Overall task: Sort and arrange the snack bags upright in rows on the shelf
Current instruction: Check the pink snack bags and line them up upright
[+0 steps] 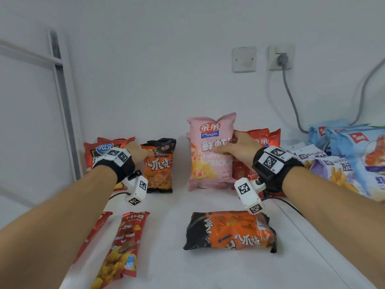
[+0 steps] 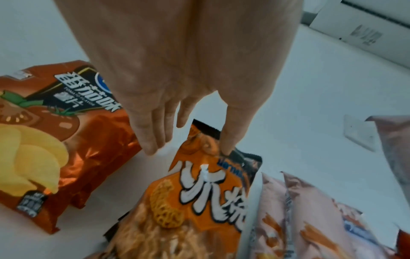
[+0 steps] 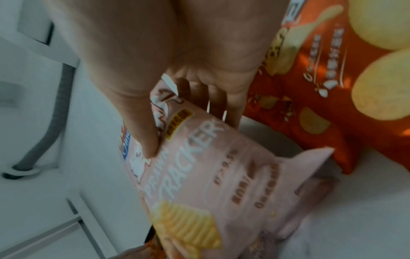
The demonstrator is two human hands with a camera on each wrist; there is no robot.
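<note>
**Two hands steady standing bags at the back of the shelf**

The white shelf (image 1: 208, 268) fills the lower half of the head view, with bags standing along the wall across the middle of the frame and others lying flat in the foreground. At the far right, a heap of pale blue bags (image 1: 354, 155) and a purple-white bag (image 1: 333, 176) lies unsorted.

The pink prawn cracker bag (image 1: 208, 163) stands upright at centre, with a second pink bag partly showing close behind it. The right hand (image 1: 239, 151) grips its right edge: in the right wrist view the thumb (image 3: 150, 143) presses the printed front while the fingers wrap behind the bag. Just right of it stand red chip bags (image 1: 264, 140).

Left of centre, the upright orange-and-black bag (image 1: 160, 170) is touched near its top by the left hand (image 1: 137, 151). In the left wrist view the thumb (image 2: 228, 140) lies on the front; the other fingers are straight, beside the bag's edge, so it is steadied rather than clasped. A red tomato chip bag (image 1: 100, 155) stands at the left.

In the lower centre a matching orange-and-black bag (image 1: 229, 232) lies flat; at lower left lies a red bag (image 1: 125, 247).

These bags look light, air-filled and crinkly, with slick film and brittle contents. They would likely tip easily, so holding the upper side edge, lightly, seems safest.
</note>
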